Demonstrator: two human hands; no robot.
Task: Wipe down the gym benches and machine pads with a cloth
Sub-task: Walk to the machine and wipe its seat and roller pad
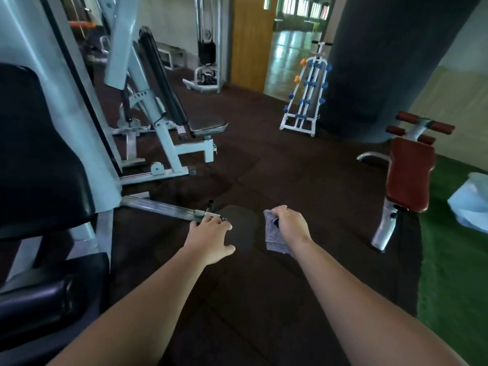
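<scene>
A small dark oval pad (241,225) sits at the end of a steel arm (161,207) that reaches out from the machine on my left. My left hand (211,240) rests on the arm's end and the pad's left edge, fingers spread. My right hand (290,224) grips a grey cloth (274,233) just right of the pad; the cloth hangs down from my fist. Whether the cloth touches the pad I cannot tell. The machine's black back pad (37,146) and seat pad (39,294) fill the left edge.
A white incline bench with a black seat (208,124) stands behind the steel arm. A red sit-up bench (409,175) stands to the right, by green turf (454,273) and a white bag (472,204). A dumbbell rack (307,93) leans by a dark pillar (383,64).
</scene>
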